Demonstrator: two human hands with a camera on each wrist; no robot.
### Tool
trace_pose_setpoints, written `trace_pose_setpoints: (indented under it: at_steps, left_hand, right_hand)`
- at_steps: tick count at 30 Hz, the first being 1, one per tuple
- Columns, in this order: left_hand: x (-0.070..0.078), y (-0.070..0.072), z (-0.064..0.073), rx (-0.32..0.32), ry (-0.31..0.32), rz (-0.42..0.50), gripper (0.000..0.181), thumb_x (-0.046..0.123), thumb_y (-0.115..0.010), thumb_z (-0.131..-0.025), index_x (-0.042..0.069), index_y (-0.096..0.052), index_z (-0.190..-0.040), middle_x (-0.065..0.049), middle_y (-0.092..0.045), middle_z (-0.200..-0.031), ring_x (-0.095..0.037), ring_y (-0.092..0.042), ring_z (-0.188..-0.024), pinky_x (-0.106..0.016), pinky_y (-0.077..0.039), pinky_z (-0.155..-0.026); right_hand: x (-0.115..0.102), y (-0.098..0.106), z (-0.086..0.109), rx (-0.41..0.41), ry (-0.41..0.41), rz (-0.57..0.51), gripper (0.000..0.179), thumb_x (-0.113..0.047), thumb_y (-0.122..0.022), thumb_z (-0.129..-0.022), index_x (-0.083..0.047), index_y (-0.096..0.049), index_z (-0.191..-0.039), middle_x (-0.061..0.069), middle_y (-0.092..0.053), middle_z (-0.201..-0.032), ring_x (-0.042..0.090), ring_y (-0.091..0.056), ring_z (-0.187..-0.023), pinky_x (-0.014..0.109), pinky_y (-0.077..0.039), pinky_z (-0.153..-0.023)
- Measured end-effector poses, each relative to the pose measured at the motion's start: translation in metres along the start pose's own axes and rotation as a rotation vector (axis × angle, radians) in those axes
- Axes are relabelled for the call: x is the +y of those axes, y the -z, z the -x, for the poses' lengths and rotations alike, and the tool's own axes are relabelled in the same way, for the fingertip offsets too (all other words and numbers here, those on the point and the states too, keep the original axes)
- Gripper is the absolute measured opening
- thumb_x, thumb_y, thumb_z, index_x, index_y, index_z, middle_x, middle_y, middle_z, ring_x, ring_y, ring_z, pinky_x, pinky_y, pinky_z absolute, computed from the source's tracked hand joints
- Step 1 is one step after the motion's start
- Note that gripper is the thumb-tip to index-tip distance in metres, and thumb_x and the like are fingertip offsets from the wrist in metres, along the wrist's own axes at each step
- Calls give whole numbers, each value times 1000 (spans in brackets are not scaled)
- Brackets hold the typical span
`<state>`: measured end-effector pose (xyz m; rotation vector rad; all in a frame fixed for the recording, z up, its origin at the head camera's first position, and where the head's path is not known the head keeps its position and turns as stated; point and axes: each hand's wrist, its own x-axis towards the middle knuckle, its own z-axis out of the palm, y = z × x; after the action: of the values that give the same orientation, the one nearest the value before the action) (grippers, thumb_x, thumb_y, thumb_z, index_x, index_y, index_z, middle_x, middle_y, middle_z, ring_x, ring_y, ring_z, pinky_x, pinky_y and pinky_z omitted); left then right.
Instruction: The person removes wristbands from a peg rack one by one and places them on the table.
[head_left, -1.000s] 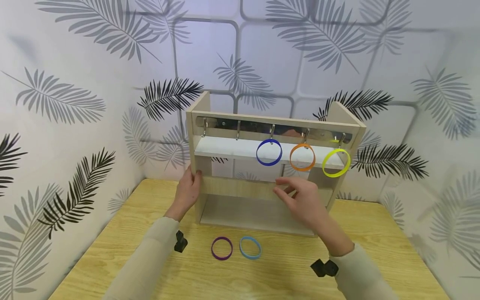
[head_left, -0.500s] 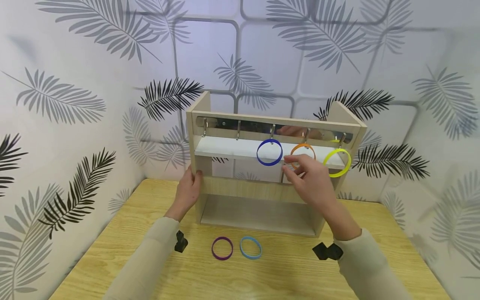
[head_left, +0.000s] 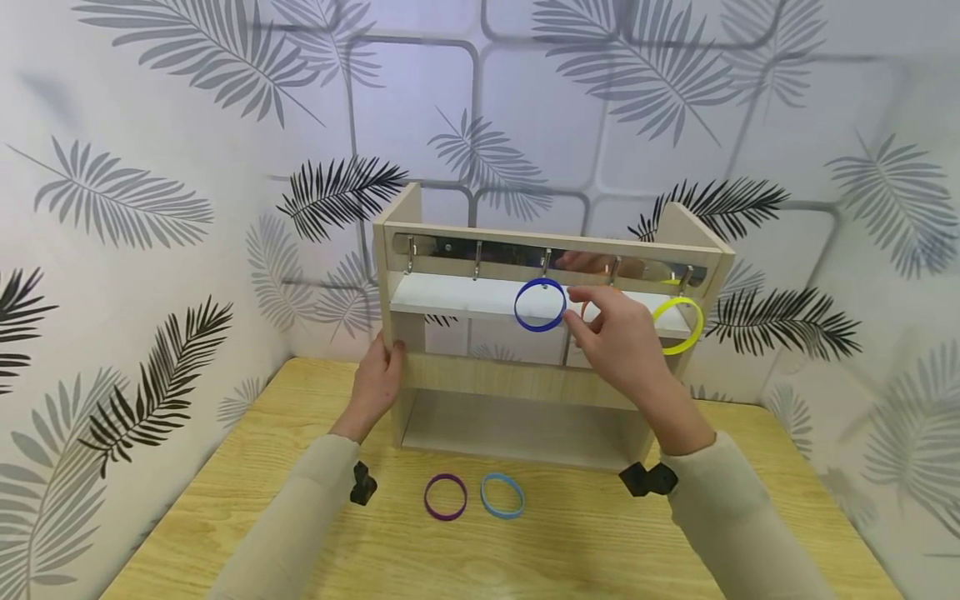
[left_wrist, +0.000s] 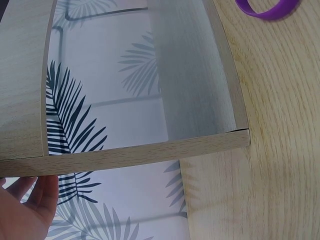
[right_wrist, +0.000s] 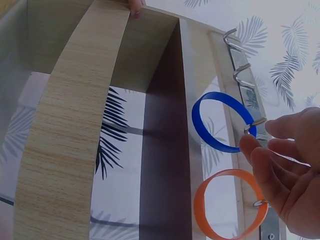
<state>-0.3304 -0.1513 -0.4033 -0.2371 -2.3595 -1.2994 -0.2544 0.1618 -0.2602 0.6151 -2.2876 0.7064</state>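
Observation:
A small wooden shelf rack (head_left: 487, 379) stands on the table, with a row of metal hooks along its top rail. My left hand (head_left: 377, 379) grips the rack's left side panel (left_wrist: 125, 156), thumb in front. A blue wristband (head_left: 517, 315) hangs from the middle hook. Beside its right edge is my right hand (head_left: 621, 337), thumb and index finger bent toward each other with a gap between them. In the right wrist view, the fingertips are right at the blue band's hook. An orange wristband (right_wrist: 200, 207), partly hidden by this hand in the head view, and a yellow wristband (head_left: 699, 321) hang farther right.
A purple wristband (head_left: 446, 518) and a light blue wristband (head_left: 504, 514) lie on the wooden table (head_left: 555, 550) in front of the rack. The two leftmost hooks (head_left: 477, 260) carry no bands. Behind stands a leaf-patterned wall (head_left: 525, 108).
My right hand has risen from below the bands and then moved slightly left to the blue wristband's edge, now covering much of the orange one. The left hand keeps its grip.

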Motion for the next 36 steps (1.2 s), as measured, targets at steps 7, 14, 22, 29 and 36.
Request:
trace_pose_setpoints:
  at_steps: [7, 14, 22, 29, 36]
  left_hand:
    - [1, 1, 1, 1, 2, 8, 49, 30, -33, -103, 5, -33, -144, -25, -53, -128, -39, -56, -109, -53, -47, -86]
    - [-2, 0, -2, 5, -7, 9, 48, 29, -33, -102, 4, -32, -144, -25, -52, -128, -39, -55, -110, -52, -47, -87]
    - [0, 1, -1, 7, -5, 16, 48, 27, -34, -102, 4, -33, -144, -24, -51, -130, -38, -53, -114, -52, -45, -90]
    - [-1, 2, -2, 5, -18, 23, 48, 27, -34, -102, 3, -33, -143, -25, -52, -128, -39, -54, -111, -52, -46, -88]
    - [-2, 1, -2, -5, -9, 29, 49, 28, -34, -102, 3, -32, -144, -25, -52, -128, -38, -55, -111, -52, -46, -88]
  right_hand:
    - [3, -7, -6, -23, -37, 28, 29, -12, -65, -90, -1, -63, -116, 14, -65, -105, 16, -61, -59, 29, -49, -50]
    - [4, -12, -11, -20, -60, 20, 30, -14, -62, -91, -4, -61, -120, 12, -67, -105, 14, -58, -54, 29, -47, -50]
    - [4, -15, -16, -34, -106, 30, 31, -16, -59, -93, -6, -59, -122, 12, -68, -107, 13, -55, -52, 30, -43, -49]
    - [3, -18, -19, -39, -137, -9, 31, -12, -60, -92, -5, -59, -123, 13, -68, -106, 12, -56, -48, 30, -44, -47]
    - [2, -20, -20, -51, -173, -60, 28, -12, -62, -92, -5, -61, -119, 13, -67, -103, 11, -58, -46, 29, -45, -44]
